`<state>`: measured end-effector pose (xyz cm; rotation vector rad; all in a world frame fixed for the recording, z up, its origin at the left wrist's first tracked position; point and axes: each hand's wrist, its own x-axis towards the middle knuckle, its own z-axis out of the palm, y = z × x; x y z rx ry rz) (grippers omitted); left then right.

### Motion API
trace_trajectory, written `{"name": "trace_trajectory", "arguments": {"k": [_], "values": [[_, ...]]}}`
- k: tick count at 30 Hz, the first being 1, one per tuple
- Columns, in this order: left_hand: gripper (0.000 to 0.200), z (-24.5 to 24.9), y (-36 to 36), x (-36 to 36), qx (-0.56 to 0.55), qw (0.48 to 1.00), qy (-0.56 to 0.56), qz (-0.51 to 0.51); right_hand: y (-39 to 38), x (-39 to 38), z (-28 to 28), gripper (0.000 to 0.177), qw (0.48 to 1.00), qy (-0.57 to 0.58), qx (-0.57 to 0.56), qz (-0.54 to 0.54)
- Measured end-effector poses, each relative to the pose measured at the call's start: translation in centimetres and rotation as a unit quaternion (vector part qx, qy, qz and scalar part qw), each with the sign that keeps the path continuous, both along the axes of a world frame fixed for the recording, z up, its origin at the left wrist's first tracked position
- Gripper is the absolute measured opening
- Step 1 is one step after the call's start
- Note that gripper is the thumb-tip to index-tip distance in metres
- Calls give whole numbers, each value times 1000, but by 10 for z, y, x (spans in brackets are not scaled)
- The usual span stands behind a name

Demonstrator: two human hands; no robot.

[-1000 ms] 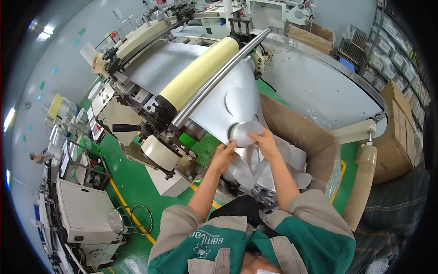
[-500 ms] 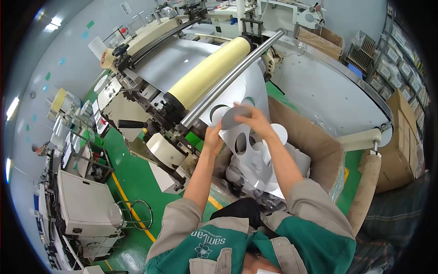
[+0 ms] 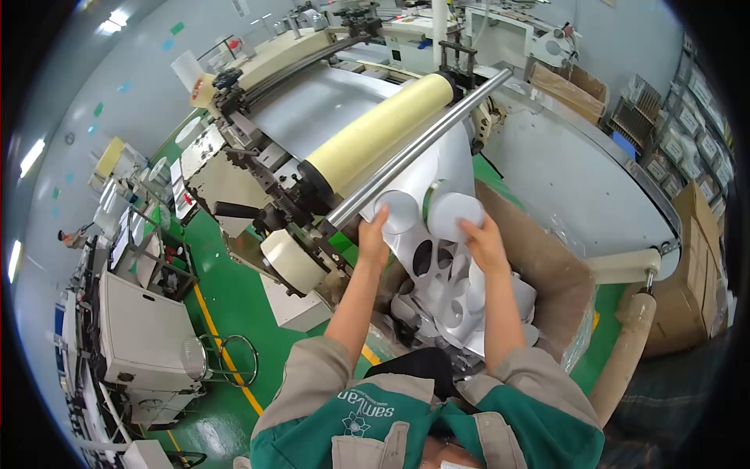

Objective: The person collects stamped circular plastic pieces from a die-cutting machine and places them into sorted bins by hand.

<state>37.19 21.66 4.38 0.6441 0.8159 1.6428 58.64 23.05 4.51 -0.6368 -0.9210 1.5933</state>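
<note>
In my right hand (image 3: 487, 244) is a round white disc (image 3: 455, 216), pinched at its lower right edge between thumb and fingers. My left hand (image 3: 373, 241) is closed at the left edge of a second, greyer disc (image 3: 401, 213). That disc lies over the white sheet (image 3: 451, 160), which hangs down from the machine in front of me. Round holes (image 3: 423, 256) run through the sheet below my hands. Its lower part drops into a large cardboard box (image 3: 539, 254) filled with crumpled, punched sheet waste (image 3: 453, 309).
A yellow roller (image 3: 383, 133) and a steel bar (image 3: 422, 144) cross the machine just beyond my hands. A black crank handle (image 3: 234, 210) sticks out at left. A stool (image 3: 234, 363) stands on the green floor. At right are a cardboard-wrapped roll (image 3: 625, 348) and a tall carton (image 3: 683, 273).
My hands were close together around one grey disc. Now they are apart, the right one moved rightward with a white disc, the left one beside a separate disc. The view has shifted slightly.
</note>
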Motion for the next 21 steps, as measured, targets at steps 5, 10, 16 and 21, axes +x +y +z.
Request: {"name": "trace_trajectory", "arguments": {"k": [5, 10, 16, 21], "values": [[34, 5, -8, -6, 41, 996, 9, -83, 53, -65, 24, 43, 963, -218, 40, 155], [46, 0, -9, -11, 17, 988, -38, -151, 35, -52, -15, 33, 997, 15, -37, 60], [46, 10, -7, -18, 6, 1000, -9, -25, 12, 32, -86, 32, 877, 403, -231, -125], [34, 7, 11, -14, 18, 996, -76, -38, 30, -23, 0, 34, 998, -59, 0, 15]]}}
